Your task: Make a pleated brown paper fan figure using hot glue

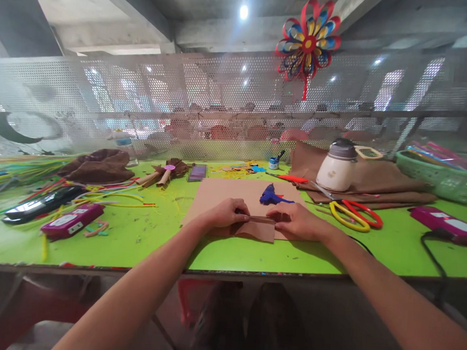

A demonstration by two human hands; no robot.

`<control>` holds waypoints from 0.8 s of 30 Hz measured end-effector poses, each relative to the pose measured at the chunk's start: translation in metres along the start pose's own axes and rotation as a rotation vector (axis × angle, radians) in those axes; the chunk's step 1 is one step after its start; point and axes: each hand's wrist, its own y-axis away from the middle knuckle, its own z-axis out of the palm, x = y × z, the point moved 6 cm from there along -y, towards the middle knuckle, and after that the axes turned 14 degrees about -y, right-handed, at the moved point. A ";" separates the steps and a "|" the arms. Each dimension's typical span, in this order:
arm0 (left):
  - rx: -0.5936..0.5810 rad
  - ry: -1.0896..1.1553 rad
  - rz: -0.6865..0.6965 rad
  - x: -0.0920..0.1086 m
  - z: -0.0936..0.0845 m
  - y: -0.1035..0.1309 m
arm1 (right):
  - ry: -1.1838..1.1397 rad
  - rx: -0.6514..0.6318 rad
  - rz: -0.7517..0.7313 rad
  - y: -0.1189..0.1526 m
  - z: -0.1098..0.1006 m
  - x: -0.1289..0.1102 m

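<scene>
Both hands are on a small piece of brown paper (258, 231) with a fold along its upper edge. My left hand (227, 213) pinches its left end, fingers curled. At the other end, my right hand (294, 220) has its thumb and fingers closed on the same folded edge. Beneath them lies a larger sheet of brown cardboard (220, 190). A dark blue cutout shape (272, 195) rests on this sheet, just beyond my right hand, with a bit of red beside it.
Yellow-and-red-handled scissors (350, 215), a white bottle (337, 169) and folded brown paper (377, 179) lie to the right. A purple device (448, 224) sits near a green basket (449, 177). Leftward are another purple device (73, 221), a black object (41, 204) and pipe cleaners (125, 199).
</scene>
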 end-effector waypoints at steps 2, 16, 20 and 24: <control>-0.001 0.011 0.002 -0.001 0.000 0.000 | -0.006 -0.017 -0.017 0.000 0.000 -0.002; 0.000 0.048 -0.007 -0.002 -0.001 0.002 | 0.016 -0.024 -0.078 0.001 0.000 -0.008; 0.007 0.068 -0.013 -0.003 0.000 0.002 | 0.062 -0.004 -0.106 0.000 0.002 -0.006; 0.007 0.088 -0.024 -0.003 0.000 0.003 | 0.079 0.016 -0.134 -0.001 0.003 -0.003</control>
